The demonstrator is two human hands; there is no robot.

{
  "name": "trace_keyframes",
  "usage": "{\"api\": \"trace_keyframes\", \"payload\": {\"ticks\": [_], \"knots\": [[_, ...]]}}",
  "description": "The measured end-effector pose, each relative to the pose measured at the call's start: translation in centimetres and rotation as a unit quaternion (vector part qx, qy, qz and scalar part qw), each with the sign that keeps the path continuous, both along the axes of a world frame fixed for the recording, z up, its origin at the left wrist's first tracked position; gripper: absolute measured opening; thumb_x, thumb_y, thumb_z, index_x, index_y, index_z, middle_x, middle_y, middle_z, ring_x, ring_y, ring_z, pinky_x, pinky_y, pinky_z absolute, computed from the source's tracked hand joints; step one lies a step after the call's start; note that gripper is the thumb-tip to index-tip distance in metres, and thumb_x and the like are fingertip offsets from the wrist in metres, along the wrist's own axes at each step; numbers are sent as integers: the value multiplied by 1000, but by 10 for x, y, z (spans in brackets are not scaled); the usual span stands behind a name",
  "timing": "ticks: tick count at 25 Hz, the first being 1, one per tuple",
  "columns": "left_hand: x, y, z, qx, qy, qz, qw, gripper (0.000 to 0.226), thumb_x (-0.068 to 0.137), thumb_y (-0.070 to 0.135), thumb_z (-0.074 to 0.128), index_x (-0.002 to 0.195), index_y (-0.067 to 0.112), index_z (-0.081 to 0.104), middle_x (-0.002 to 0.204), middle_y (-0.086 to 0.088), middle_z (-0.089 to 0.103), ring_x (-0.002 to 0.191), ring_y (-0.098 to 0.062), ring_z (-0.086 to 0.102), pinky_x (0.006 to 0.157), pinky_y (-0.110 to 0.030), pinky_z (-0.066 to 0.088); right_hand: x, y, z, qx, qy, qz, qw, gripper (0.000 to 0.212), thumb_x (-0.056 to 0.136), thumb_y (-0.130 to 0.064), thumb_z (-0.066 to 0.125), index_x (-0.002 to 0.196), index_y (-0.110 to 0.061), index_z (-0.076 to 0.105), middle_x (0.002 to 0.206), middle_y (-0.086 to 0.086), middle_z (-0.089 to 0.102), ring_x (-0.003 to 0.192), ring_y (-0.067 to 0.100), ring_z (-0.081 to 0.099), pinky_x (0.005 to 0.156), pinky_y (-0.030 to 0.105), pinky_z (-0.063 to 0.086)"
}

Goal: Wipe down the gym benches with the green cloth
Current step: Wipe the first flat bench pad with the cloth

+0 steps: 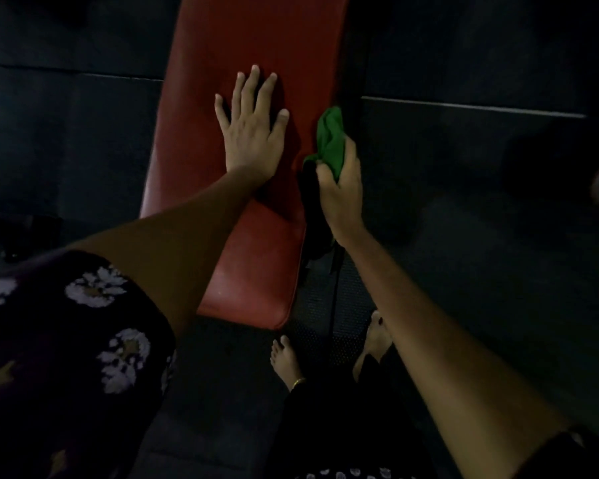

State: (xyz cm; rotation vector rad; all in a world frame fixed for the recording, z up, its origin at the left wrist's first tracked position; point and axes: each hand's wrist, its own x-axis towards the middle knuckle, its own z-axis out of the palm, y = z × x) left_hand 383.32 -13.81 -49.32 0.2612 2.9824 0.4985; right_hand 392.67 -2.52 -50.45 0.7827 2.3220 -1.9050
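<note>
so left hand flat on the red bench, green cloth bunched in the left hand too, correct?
Not quite. The head view shows the green cloth bunched in the right hand. The left hand does lie flat, fingers spread, on the red bench.

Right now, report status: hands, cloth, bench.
Left hand flat on red padded bench. Right hand grips bunched green cloth at bench's right edge. Nothing obstructing.
</note>
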Motion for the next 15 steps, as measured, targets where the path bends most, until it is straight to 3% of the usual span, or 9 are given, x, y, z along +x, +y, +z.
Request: {"api": "trace_keyframes", "payload": {"ticks": [3,8,12,15], "knots": [[16,-23,13,11,-15,-65,998,50,99,28,40,146,15,29,158,-6,9,146,-24,4,114,-50,-8,36,-18,0,-4,-5,18,1000,56,87,-26,48,140,-17,37,123,8,47,109,15,45,94,31,38],[152,-78,6,-24,9,-75,997,55,97,42,29,144,14,34,155,-8,23,144,-23,15,114,-51,2,120,-46,-10,-88,-42,4,995,65,75,-40,47,137,-22,40,129,6,51,118,19,51,103,46,41],[154,-81,-1,-30,25,-66,997,56,94,43,30,141,15,41,150,-7,35,141,-26,24,113,-52,9,82,-37,-9,-74,-43,-47,995,66,71,-47,40,135,-29,41,122,5,55,111,20,54,97,49,45],[157,-83,-3,-28,32,-69,997,56,94,42,30,141,14,41,150,-7,36,141,-27,25,113,-53,10,110,-48,-10,-100,-60,-58,991,56,75,-42,46,130,-31,44,122,6,55,112,22,55,98,49,44]]}}
